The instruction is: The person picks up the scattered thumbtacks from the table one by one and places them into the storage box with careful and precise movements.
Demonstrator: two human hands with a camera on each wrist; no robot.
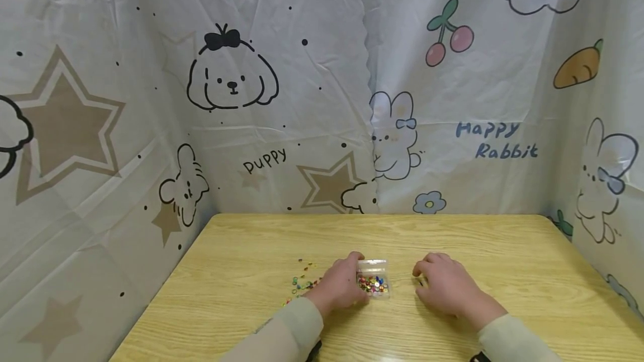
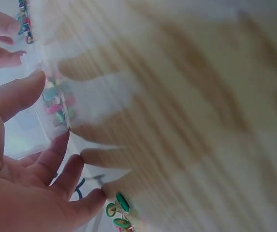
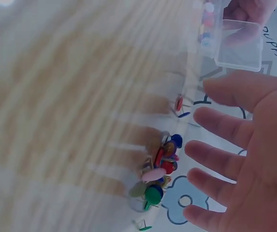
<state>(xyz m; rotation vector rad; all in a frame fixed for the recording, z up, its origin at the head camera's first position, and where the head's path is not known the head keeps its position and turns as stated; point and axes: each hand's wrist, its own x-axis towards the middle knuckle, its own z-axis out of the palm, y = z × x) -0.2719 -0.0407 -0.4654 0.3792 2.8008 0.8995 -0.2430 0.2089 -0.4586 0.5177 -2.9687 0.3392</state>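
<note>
A small clear plastic box [image 1: 372, 267] stands on the table with its lid raised, holding several coloured thumbtacks [image 1: 373, 285]. My left hand [image 1: 341, 284] grips the box from its left side; the left wrist view puts thumb and index finger on its walls. To the right of the box, my right hand [image 1: 445, 286] hovers low over the table with fingers spread and holding nothing. Beside its fingertips lies a cluster of loose thumbtacks [image 3: 160, 169], seen in the right wrist view and mostly hidden by the hand from the head.
More loose thumbtacks [image 1: 302, 285] are scattered left of the box, partly behind my left hand and forearm. The wood-grain table [image 1: 241, 244] is bordered at the back and sides by a printed cloth [image 1: 282, 71].
</note>
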